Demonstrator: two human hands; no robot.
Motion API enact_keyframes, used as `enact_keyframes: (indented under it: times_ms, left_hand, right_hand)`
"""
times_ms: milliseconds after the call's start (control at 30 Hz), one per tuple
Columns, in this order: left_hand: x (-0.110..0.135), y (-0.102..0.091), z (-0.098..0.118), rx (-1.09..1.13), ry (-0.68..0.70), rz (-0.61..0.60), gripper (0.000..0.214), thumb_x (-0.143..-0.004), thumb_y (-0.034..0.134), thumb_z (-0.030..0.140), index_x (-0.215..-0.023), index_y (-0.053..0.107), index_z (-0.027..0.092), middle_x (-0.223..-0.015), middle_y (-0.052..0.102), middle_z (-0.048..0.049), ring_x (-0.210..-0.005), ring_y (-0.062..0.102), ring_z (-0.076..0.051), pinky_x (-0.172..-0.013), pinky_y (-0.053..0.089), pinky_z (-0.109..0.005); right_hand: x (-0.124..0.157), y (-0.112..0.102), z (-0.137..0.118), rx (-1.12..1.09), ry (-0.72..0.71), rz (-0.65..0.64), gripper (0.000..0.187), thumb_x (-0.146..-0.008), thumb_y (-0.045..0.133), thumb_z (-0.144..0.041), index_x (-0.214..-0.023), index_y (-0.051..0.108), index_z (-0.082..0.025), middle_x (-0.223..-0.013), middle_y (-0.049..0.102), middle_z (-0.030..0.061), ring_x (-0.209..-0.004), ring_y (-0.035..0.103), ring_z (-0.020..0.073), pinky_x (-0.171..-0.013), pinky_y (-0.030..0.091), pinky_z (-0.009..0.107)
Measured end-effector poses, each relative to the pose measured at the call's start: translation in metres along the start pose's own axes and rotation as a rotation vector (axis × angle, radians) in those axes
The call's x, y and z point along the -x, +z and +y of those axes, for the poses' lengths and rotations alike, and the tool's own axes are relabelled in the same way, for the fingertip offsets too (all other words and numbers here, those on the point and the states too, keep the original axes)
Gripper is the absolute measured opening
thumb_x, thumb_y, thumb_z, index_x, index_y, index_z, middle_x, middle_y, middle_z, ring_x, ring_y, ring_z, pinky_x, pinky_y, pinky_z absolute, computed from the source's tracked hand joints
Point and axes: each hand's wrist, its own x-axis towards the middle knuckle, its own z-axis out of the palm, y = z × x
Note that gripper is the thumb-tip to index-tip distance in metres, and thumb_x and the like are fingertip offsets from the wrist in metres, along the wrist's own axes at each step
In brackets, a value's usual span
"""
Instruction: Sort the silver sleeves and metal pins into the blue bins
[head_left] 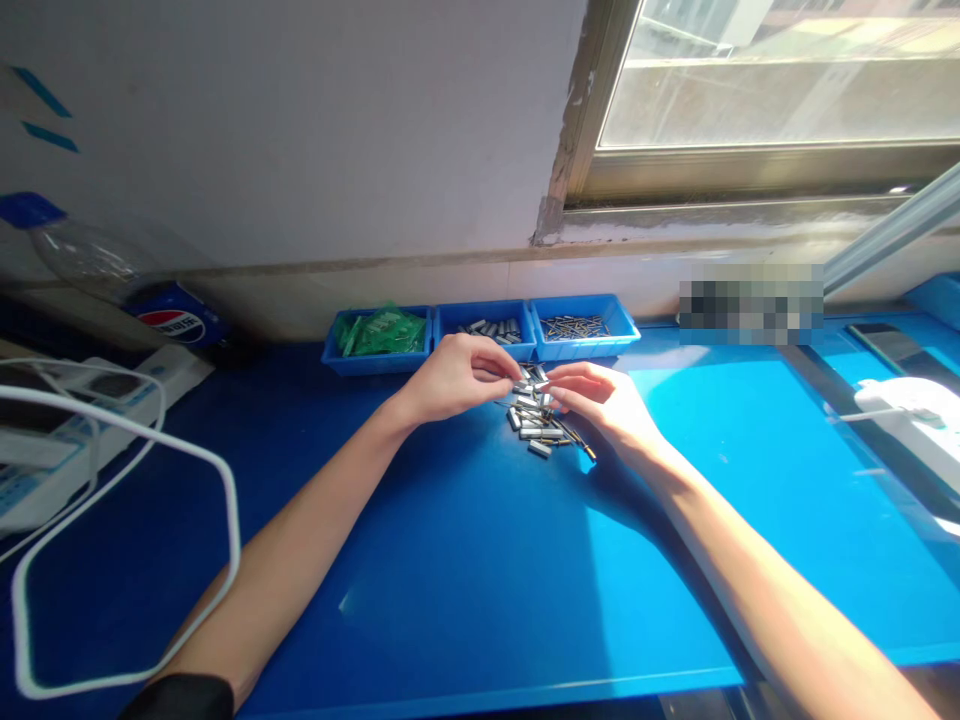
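My left hand (457, 375) and my right hand (600, 400) meet over a small pile of silver metal sleeves and thin pins (536, 425) on the blue mat (465, 560). Both hands pinch with fingertips together, nearly touching each other above the pile. Each seems to grip a tiny metal piece, too small to name. Behind the hands stand three blue trays: one with green bags (379, 335), one with silver sleeves (489, 328), one with thin pins (581, 326).
A plastic cola bottle (127, 285) lies at the far left against the wall. A white cable (150, 470) loops over the left of the mat beside a white power strip (90, 410). A window (780, 80) is above right; a white object (911, 400) sits at the right edge.
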Motion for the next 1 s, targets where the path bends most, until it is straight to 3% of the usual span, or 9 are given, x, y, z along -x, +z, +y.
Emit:
enact_keyframes:
  times_ms: [167, 467, 667, 767, 900, 1000]
  left_hand:
    - [-0.003, 0.0, 0.0, 0.112, -0.049, 0.041, 0.02, -0.081, 0.088, 0.03, -0.092, 0.086, 0.013, -0.099, 0.087, -0.0098, -0.093, 0.083, -0.023, -0.096, 0.067, -0.033]
    - [-0.003, 0.0, -0.001, 0.189, -0.041, -0.009, 0.025, -0.079, 0.092, 0.033, -0.094, 0.086, 0.013, -0.101, 0.086, -0.0103, -0.098, 0.083, -0.025, -0.099, 0.066, -0.035]
    - [-0.002, 0.004, 0.002, 0.192, -0.158, -0.028, 0.027, -0.086, 0.087, 0.035, -0.099, 0.086, 0.012, -0.093, 0.085, -0.0112, -0.083, 0.083, -0.025, -0.08, 0.069, -0.033]
    - [-0.002, 0.003, 0.0, 0.105, -0.135, 0.078, 0.023, -0.087, 0.086, 0.033, -0.098, 0.085, 0.012, -0.093, 0.086, -0.0115, -0.085, 0.084, -0.025, -0.082, 0.07, -0.034]
    - [-0.004, -0.001, -0.011, -0.059, -0.008, 0.351, 0.019, -0.089, 0.084, 0.031, -0.099, 0.086, 0.014, -0.113, 0.086, -0.0124, -0.096, 0.084, -0.024, -0.094, 0.071, -0.036]
    - [-0.006, -0.003, -0.02, -0.101, 0.028, 0.417, 0.021, -0.091, 0.08, 0.028, -0.105, 0.086, 0.015, -0.123, 0.083, -0.013, -0.102, 0.084, -0.024, -0.099, 0.071, -0.036]
  right_hand:
    - [0.002, 0.002, -0.002, -0.002, 0.01, -0.014, 0.03, -0.083, 0.092, -0.044, -0.106, 0.082, -0.028, -0.107, 0.088, 0.0096, -0.094, 0.084, 0.032, -0.096, 0.068, 0.051]
    - [0.006, 0.003, -0.009, -0.042, 0.008, -0.016, 0.035, -0.083, 0.094, -0.037, -0.111, 0.082, -0.019, -0.105, 0.089, 0.0092, -0.096, 0.084, 0.0256, -0.094, 0.065, 0.039]
    - [0.007, 0.004, -0.007, -0.078, 0.007, -0.068, 0.036, -0.083, 0.094, -0.035, -0.114, 0.083, -0.021, -0.109, 0.089, 0.0092, -0.102, 0.085, 0.027, -0.095, 0.066, 0.04]
    - [0.006, 0.004, -0.005, -0.052, 0.004, -0.06, 0.036, -0.085, 0.093, -0.038, -0.115, 0.083, -0.021, -0.111, 0.089, 0.0096, -0.102, 0.085, 0.0279, -0.095, 0.067, 0.041]
    - [0.004, 0.003, -0.007, -0.007, 0.013, -0.004, 0.032, -0.084, 0.092, -0.039, -0.11, 0.083, -0.022, -0.108, 0.089, 0.0103, -0.1, 0.085, 0.0294, -0.097, 0.067, 0.043]
    - [0.003, 0.002, -0.008, 0.051, 0.013, 0.03, 0.031, -0.083, 0.091, -0.04, -0.107, 0.082, -0.022, -0.106, 0.089, 0.0105, -0.1, 0.085, 0.0303, -0.098, 0.067, 0.044]
